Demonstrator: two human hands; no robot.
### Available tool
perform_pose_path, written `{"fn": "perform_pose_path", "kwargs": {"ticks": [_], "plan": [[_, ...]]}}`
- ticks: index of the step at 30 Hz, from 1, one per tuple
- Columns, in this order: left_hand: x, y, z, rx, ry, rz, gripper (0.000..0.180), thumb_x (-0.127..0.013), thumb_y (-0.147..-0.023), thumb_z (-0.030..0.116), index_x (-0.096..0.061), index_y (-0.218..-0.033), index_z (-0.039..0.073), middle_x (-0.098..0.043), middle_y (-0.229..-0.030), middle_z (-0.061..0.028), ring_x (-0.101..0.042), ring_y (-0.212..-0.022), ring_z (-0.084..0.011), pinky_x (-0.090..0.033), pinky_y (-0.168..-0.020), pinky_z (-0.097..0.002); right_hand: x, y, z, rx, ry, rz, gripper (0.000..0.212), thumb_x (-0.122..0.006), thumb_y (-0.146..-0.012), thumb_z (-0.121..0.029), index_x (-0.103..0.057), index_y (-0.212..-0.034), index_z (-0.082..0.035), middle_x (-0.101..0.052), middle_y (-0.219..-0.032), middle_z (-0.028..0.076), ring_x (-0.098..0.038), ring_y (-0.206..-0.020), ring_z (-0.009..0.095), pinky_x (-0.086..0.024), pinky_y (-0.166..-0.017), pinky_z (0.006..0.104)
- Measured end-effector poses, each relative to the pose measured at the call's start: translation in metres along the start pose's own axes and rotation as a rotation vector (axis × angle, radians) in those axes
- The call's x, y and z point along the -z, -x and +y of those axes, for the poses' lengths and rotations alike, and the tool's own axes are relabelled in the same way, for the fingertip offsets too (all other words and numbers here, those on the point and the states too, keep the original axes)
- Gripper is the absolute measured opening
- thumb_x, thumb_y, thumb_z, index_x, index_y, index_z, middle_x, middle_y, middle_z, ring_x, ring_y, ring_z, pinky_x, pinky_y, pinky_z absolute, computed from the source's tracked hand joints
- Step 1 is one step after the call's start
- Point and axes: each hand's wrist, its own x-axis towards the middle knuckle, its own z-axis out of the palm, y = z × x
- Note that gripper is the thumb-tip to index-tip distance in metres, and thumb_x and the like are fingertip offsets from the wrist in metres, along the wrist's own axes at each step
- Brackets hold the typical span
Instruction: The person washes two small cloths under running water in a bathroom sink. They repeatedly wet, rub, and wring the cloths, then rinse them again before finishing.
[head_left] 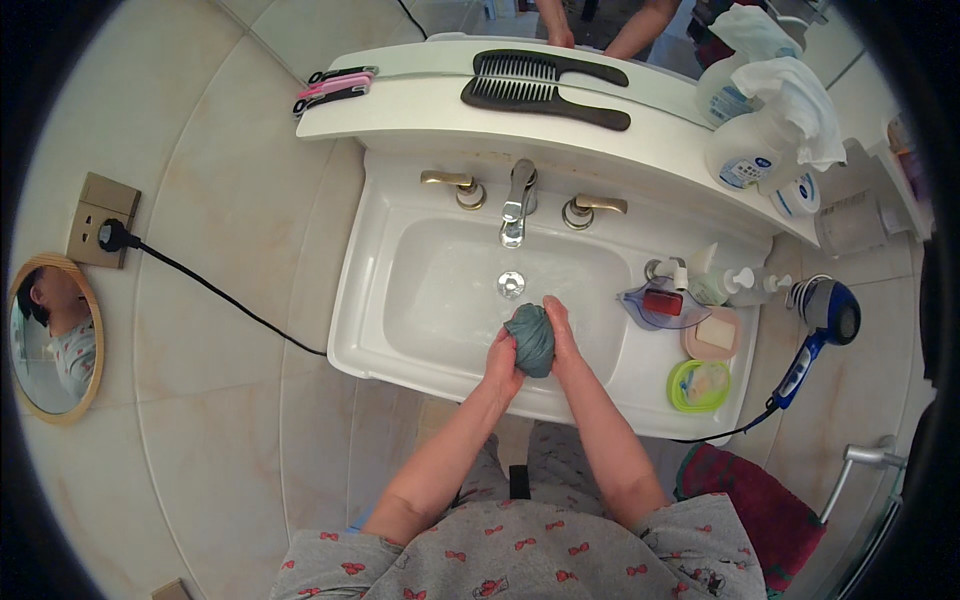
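Near the front edge of the sink [415, 368], our left hand [503, 358] and right hand [562, 332] grip the bunched cloth [533, 341], apparently squeezing it; another squeeze would call for even pressure.

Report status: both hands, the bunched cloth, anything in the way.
Left hand and right hand around bunched gray-green cloth, one each side. Cloth held over front part of sink. Purple dish to the right, apart from both hands.

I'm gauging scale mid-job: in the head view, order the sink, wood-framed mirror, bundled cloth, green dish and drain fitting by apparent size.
1. Sink
2. Wood-framed mirror
3. Bundled cloth and green dish: too alike to rank
4. Drain fitting
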Motion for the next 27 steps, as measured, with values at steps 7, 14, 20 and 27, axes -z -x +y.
{"fn": "perform_pose_path", "kwargs": {"ticks": [7, 14, 20, 27], "plan": [[-0.019, 0.013, 0.025, 0.049, -0.016, -0.128, 0.068, -0.035, -0.096, 0.067, -0.051, -0.137, 0.016, -0.058, -0.135, -0.0041, -0.057, -0.124, -0.0228, -0.047, -0.103, -0.0455, -0.030, 0.030, -0.056, 0.216, 0.325, -0.456, 0.026, -0.068, -0.092, -0.023, -0.062, -0.111, -0.006, -0.068, -0.103, 0.006, -0.064, -0.094, 0.019, -0.050, -0.084, 0.0310], [-0.048, 0.040, 0.055, 0.212, 0.063, -0.165, 0.063, -0.033, -0.100, 0.062, -0.053, -0.136, 0.015, -0.060, -0.131, -0.0040, -0.058, -0.122, -0.0221, -0.049, -0.100, -0.0387, -0.067, 0.049, -0.067, 0.723, 0.491, -0.101, 0.017, -0.068, -0.092, -0.016, -0.063, -0.098, -0.002, -0.069, -0.088, 0.008, -0.062, -0.083, 0.017, -0.050, -0.080, 0.0315], [-0.029, -0.016, 0.042, -0.155, -0.336, 0.010, 0.045, -0.044, -0.100, 0.045, -0.061, -0.123, 0.010, -0.066, -0.112, -0.0041, -0.063, -0.100, -0.0205, -0.051, -0.087, -0.0332, -0.071, 0.029, -0.061, 0.533, 0.332, 0.134, 0.023, -0.063, -0.096, -0.022, -0.062, -0.091, 0.000, -0.063, -0.083, 0.005, -0.055, -0.079, 0.013, -0.046, -0.075, 0.0290], [-0.018, -0.032, 0.037, -0.581, -0.989, 0.202, 0.032, -0.046, -0.096, 0.029, -0.065, -0.108, 0.007, -0.068, -0.092, -0.0103, -0.065, -0.087, -0.0236, -0.050, -0.079, -0.0370, -0.060, 0.001, -0.031, 0.338, 0.066, 0.159, 0.027, -0.061, -0.094, -0.027, -0.062, -0.086, -0.001, -0.058, -0.080, 0.003, -0.053, -0.074, 0.015, -0.045, -0.070, 0.0313]]}}
